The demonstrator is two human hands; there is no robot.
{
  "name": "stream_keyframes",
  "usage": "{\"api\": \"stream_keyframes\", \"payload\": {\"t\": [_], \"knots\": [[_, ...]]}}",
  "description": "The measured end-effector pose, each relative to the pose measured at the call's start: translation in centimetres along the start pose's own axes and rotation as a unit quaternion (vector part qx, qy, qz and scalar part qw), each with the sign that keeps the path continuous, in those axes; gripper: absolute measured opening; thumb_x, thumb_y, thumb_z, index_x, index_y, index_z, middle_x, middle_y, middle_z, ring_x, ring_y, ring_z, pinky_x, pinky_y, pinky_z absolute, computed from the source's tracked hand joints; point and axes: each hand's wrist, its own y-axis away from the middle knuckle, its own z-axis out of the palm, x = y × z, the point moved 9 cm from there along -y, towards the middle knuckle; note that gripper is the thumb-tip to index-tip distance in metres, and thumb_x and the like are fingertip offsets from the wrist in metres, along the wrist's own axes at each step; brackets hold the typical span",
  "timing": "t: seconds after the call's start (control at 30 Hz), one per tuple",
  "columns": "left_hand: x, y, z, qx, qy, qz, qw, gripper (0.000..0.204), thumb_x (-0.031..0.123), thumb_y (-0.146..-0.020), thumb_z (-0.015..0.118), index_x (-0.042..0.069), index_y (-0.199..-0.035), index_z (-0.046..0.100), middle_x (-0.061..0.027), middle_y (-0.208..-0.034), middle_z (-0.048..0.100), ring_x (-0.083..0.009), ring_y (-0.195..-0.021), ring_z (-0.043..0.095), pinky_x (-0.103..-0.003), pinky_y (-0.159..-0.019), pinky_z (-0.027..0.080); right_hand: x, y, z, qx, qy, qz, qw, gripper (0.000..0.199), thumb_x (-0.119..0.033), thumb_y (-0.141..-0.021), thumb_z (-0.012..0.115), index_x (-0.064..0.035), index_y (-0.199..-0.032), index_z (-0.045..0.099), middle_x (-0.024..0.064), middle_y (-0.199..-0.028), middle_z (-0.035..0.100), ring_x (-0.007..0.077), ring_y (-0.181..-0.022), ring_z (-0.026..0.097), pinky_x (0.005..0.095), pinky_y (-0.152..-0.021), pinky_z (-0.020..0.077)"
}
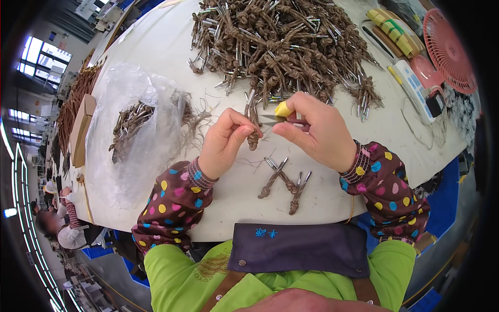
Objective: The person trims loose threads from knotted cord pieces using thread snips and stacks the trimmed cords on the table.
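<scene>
Two hands meet over the white surface (364,130): left hand (224,143) pinches a knotted rope piece (253,136); right hand (317,130) grips yellow-handled snips (280,112) against it. Three finished pieces (283,184) lie just nearer; the big pile (280,47) sits far.

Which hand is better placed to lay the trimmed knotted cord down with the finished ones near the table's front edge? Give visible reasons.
Left. The left hand pinches the knotted cord itself, just above the finished cords. The right hand is busy with the yellow-handled snips, so it would probably have to put them down first.
</scene>
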Motion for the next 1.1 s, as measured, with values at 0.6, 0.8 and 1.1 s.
{"api": "stream_keyframes", "payload": {"t": [0.6, 0.8, 1.1], "knots": [[0.3, 0.3, -0.3, 0.008, -0.162, 0.02, 0.987, 0.009, 0.012, -0.091, 0.059, 0.004, -0.091, 0.056, -0.0076, -0.083, 0.059, -0.0184, -0.074, 0.057, -0.028, -0.07, 0.045, -1.1, 0.0, 1.1, -0.029, 0.105, -0.04, 0.993, 0.031, -0.032, -0.082, 0.067, -0.0056, -0.074, 0.055, 0.0052, -0.068, 0.054, 0.0221, -0.057, 0.056, 0.031, -0.05, 0.0416], [-0.1, 0.3, -0.1, -0.008, -0.163, 0.017, 0.986, 0.008, 0.012, -0.09, 0.059, 0.005, -0.091, 0.056, -0.008, -0.084, 0.059, -0.0218, -0.078, 0.056, -0.03, -0.073, 0.045, -0.6, -0.1, 1.4, -0.055, 0.087, -0.028, 0.994, 0.031, -0.032, -0.083, 0.067, -0.0049, -0.075, 0.055, 0.0059, -0.07, 0.057, 0.0223, -0.058, 0.057, 0.0304, -0.052, 0.0435], [0.1, 0.2, 0.1, -0.017, -0.171, 0.009, 0.985, 0.009, 0.013, -0.09, 0.059, 0.005, -0.09, 0.057, -0.0078, -0.084, 0.059, -0.0229, -0.08, 0.056, -0.031, -0.074, 0.045, -0.3, -0.2, 1.5, -0.07, 0.075, -0.022, 0.995, 0.031, -0.031, -0.082, 0.068, -0.0044, -0.075, 0.055, 0.0066, -0.07, 0.058, 0.0226, -0.06, 0.059, 0.0306, -0.053, 0.0446]]}}
